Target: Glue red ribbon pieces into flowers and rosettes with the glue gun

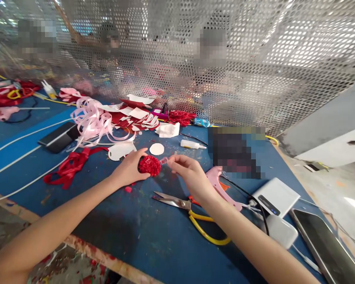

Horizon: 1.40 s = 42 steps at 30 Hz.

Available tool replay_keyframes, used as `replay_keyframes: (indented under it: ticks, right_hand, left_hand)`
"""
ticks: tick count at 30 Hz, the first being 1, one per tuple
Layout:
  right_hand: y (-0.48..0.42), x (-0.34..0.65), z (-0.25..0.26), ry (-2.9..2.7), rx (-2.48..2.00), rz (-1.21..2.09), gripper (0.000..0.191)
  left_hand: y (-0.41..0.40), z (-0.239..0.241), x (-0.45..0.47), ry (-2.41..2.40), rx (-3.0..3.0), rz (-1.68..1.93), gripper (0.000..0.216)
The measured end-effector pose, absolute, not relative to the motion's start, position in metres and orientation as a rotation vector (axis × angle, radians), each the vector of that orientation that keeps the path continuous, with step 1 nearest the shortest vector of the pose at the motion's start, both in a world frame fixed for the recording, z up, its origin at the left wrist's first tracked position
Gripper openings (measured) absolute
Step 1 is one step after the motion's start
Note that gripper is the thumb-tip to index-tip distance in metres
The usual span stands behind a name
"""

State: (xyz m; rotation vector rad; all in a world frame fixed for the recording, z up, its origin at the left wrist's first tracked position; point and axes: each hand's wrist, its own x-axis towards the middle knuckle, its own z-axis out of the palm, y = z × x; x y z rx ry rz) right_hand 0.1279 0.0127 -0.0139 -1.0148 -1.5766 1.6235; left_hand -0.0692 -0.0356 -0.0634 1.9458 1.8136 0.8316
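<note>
Because the red ribbon flower (149, 165) looks soft, the left hand (129, 170) cups its back; the right hand (192, 176) pinches a pink piece (163, 160) beside it.

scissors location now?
Head view, centre-right: the scissors lie flat on the blue table, just nearer the person than the right hand, with the pink glue gun to their right.

Scissors (177, 203) before hands; glue bottle (192, 145) behind; tablet (328, 246) right.

left hand (129, 169) cupping red ruffled flower (149, 165), right hand (190, 175) pinching — small pink piece (163, 160)
</note>
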Motion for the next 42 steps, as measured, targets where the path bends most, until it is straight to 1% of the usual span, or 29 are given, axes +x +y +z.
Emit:
replay_keyframes:
  ticks: [6,13,19,29,39,42]
  right_hand:
    - [0.017,0.135,-0.026,-1.621,-1.047,1.592,0.019]
    - [0.017,0.136,-0.028,-1.642,-0.980,1.685,0.020]
    - [0.011,0.136,-0.028,-1.731,-0.958,1.626,0.016]
    - [0.010,0.137,-0.027,-1.804,-0.983,1.498,0.010]
    - [-0.002,0.139,-0.020,-1.779,-1.014,1.312,0.007]
    - [-0.003,0.138,-0.019,-1.713,-1.008,1.319,0.010]
  left_hand:
    - [-0.042,-0.060,-0.060,1.715,1.985,1.013,0.074]
    - [-0.053,-0.061,-0.046,1.535,1.829,1.338,0.064]
    - [-0.061,-0.056,-0.037,1.487,1.734,1.402,0.060]
    - [-0.063,-0.055,-0.037,1.479,1.667,1.436,0.061]
    - [-0.066,-0.056,-0.028,1.326,1.523,1.561,0.060]
    - [-0.066,-0.055,-0.026,1.309,1.508,1.580,0.059]
